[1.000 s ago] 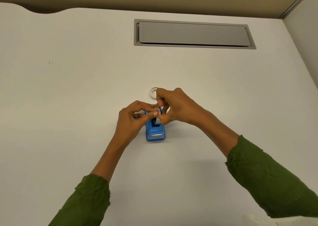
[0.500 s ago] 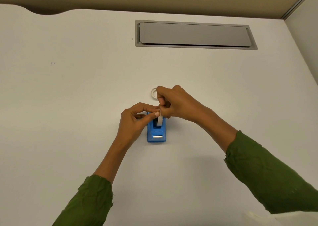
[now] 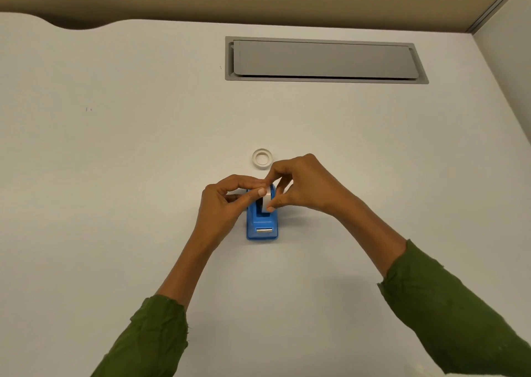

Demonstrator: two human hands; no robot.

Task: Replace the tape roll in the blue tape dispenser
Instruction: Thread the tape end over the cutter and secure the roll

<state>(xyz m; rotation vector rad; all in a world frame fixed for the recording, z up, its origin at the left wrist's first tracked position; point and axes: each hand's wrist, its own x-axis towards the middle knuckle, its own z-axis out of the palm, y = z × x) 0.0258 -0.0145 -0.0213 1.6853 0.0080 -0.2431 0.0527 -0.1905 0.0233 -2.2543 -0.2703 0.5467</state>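
Note:
A blue tape dispenser (image 3: 262,225) stands on the white desk, its metal cutter facing me. A white tape roll (image 3: 267,201) sits upright in the dispenser's slot. My left hand (image 3: 227,204) pinches the roll from the left with thumb and forefinger. From the right, my right hand (image 3: 301,188) holds the same roll, thumb low on its front and fingers over its top. A second, thin white ring of tape (image 3: 262,157) lies flat on the desk just behind the hands.
A grey cable-tray lid (image 3: 324,59) is set into the desk at the back. A tan partition runs behind the desk and a wall closes the right side. A white object shows at the bottom right corner (image 3: 508,372).
The roll has sunk lower into the dispenser slot. My right hand has shifted slightly right, uncovering the spare ring behind it. The left hand keeps its pinch.

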